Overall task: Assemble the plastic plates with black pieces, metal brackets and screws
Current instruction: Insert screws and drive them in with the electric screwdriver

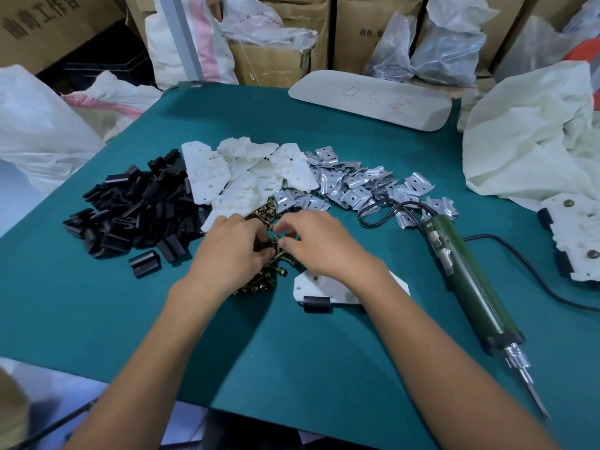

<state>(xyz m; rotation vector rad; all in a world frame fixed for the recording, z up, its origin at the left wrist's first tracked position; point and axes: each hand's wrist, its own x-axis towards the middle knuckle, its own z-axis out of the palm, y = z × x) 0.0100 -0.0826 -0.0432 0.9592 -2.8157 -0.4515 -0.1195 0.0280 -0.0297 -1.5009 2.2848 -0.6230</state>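
Bright, even light; soft shadows; edges bowed, slightly blurred.

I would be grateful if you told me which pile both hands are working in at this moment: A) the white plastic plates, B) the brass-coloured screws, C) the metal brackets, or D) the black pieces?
B: the left hand and the right hand meet over the screws, their fingers curled into that pile and pinching pieces from it.
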